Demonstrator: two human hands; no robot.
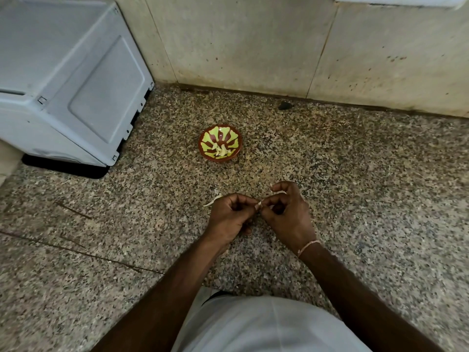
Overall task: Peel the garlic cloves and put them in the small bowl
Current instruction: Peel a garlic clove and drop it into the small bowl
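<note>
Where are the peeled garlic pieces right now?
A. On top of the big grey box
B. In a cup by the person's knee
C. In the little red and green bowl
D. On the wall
C: pale peeled cloves lie in the small bowl on the speckled floor, beyond the left hand and right hand, which pinch another clove between them.

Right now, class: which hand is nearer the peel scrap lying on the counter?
Left. The left hand sits right beside the peel scrap; the right hand is farther off, beyond it.
</note>
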